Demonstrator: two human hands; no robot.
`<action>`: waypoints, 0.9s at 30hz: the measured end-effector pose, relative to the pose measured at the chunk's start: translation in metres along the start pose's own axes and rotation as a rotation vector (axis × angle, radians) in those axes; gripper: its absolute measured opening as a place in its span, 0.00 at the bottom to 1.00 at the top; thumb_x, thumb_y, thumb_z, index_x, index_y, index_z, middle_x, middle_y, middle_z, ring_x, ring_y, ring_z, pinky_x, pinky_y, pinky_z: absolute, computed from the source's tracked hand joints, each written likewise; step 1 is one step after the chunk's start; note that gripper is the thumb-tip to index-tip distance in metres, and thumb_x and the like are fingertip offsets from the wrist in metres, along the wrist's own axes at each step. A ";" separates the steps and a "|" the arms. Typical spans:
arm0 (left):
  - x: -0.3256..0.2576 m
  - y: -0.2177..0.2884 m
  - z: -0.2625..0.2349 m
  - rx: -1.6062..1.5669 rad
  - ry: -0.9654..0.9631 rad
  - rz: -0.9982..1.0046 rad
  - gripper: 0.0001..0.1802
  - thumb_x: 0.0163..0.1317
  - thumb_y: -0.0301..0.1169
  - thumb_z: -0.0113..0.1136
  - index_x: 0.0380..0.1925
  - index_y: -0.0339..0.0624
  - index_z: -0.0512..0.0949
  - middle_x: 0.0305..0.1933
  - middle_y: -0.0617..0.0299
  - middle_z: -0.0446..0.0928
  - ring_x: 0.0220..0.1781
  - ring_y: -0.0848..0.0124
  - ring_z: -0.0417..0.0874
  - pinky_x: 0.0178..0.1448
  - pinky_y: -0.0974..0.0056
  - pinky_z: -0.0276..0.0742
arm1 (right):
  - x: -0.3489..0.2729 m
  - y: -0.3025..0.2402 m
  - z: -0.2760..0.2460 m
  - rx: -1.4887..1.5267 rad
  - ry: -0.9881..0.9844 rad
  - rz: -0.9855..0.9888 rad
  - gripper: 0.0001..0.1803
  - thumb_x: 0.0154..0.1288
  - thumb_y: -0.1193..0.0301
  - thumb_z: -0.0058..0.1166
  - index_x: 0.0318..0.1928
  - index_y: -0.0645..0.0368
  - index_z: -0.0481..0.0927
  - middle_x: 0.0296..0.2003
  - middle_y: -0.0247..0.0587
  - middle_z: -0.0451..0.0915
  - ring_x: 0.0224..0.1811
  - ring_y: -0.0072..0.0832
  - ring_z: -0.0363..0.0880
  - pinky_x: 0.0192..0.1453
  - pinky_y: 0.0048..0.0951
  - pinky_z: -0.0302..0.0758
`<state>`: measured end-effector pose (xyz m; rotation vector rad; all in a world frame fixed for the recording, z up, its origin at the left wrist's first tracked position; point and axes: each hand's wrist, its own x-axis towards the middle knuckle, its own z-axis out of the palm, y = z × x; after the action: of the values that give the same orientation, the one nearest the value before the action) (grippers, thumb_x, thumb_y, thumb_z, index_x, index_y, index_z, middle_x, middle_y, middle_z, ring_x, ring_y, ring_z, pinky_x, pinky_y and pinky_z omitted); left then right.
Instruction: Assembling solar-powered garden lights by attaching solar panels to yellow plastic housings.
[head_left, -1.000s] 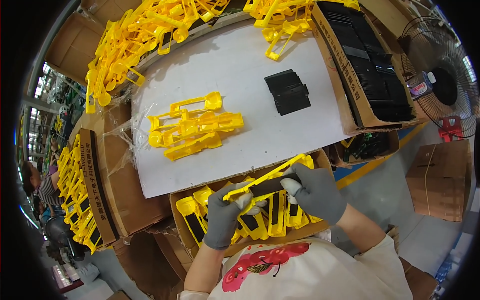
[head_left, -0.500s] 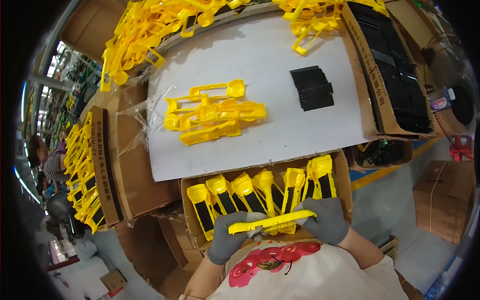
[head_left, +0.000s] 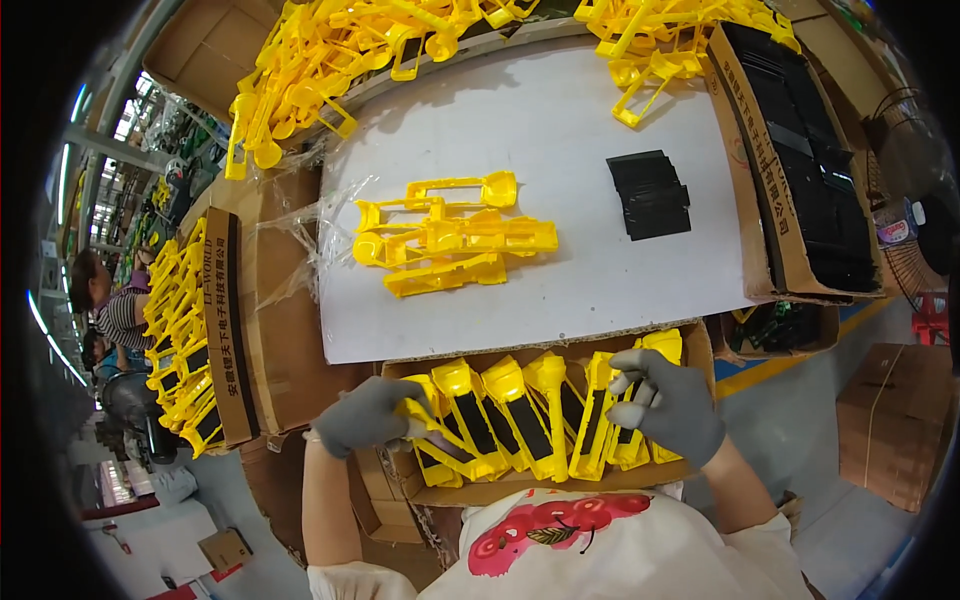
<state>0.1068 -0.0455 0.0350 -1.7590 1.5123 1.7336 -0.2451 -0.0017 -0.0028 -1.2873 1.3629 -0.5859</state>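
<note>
My left hand, in a grey glove, is closed on the end of a yellow plastic frame, tilted at the left end of an open cardboard box. Inside the box stand several yellow plastic frames in a row, many with black strips in them. Over the box's right end is my gloved right hand, its fingers bent and apart, with nothing seen between them. It partly hides the frames beneath it.
A white tabletop holds several loose yellow frames and a stack of black sheets. Yellow parts are heaped at the far edge. A box of black sheets stands right, a filled carton left. A person is far left.
The yellow frame I held across both hands is now down at the box's left end in my left hand. My right hand has moved off it, up over the box's right end.
</note>
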 end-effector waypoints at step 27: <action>0.089 0.013 -0.135 -0.279 0.888 0.672 0.05 0.62 0.22 0.54 0.38 0.39 0.74 0.39 0.58 0.81 0.36 0.71 0.83 0.36 0.70 0.78 | 0.130 0.034 -0.125 -0.813 0.302 -0.098 0.16 0.49 0.69 0.66 0.40 0.53 0.80 0.41 0.37 0.78 0.48 0.37 0.76 0.53 0.35 0.73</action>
<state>0.1546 -0.1966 0.0016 -2.5828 2.5513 1.5012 -0.3436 -0.1496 -0.0485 -1.9749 1.8969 -0.2907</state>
